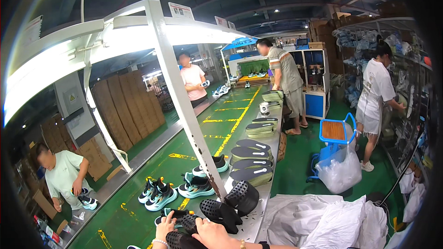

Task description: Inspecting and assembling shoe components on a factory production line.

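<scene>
At the lower edge, my left hand and my right hand close around dark perforated shoe-shaped pieces. My right thumb lies along the top of one; the undersides are hidden. A black and teal sneaker shows just beyond my left fingers, partly covered. To the right of my hands, more black perforated pieces lean together by the white post. Farther up the green conveyor belt stand a pair of black and teal sneakers, another sneaker and one behind the post.
A white post rises close ahead. Stacked dark insoles and a white mug line the belt's right ledge. White sheeting lies at lower right, near a blue cart with a bag. Several co-workers stand around.
</scene>
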`<state>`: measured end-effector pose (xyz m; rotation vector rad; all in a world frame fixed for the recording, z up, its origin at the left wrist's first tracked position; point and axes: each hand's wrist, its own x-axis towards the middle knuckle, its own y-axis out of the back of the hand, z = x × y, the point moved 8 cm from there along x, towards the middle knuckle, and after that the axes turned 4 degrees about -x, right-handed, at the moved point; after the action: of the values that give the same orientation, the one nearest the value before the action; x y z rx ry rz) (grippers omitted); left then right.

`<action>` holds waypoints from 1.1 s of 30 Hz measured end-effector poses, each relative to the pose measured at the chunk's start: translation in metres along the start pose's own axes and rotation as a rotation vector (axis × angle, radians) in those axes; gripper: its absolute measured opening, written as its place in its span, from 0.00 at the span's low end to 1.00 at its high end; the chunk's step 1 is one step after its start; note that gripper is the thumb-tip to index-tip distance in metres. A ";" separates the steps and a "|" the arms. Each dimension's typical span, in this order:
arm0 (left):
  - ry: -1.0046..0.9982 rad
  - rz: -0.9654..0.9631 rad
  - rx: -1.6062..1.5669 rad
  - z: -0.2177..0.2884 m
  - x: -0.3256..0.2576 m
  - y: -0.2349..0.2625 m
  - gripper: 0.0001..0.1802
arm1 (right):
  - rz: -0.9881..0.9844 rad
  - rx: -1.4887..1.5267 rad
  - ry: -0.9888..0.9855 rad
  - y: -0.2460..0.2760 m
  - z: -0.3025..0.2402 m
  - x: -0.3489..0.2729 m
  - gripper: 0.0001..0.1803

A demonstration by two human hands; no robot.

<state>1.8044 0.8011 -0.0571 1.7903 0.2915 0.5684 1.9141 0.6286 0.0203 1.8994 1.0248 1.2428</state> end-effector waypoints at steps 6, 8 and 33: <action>0.136 -0.151 -0.038 -0.015 -0.029 -0.010 0.16 | -0.044 0.056 0.013 0.007 -0.003 -0.008 0.23; 0.179 -0.230 0.001 -0.016 -0.047 0.006 0.16 | -0.066 0.104 -0.017 0.013 0.003 -0.011 0.22; 0.886 0.149 -0.200 -0.024 -0.253 0.031 0.20 | -0.371 -0.052 0.750 -0.158 -0.260 0.029 0.13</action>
<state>1.5735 0.6919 -0.0803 1.2818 0.6740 1.4351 1.6377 0.7554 -0.0084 1.1124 1.6054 1.7594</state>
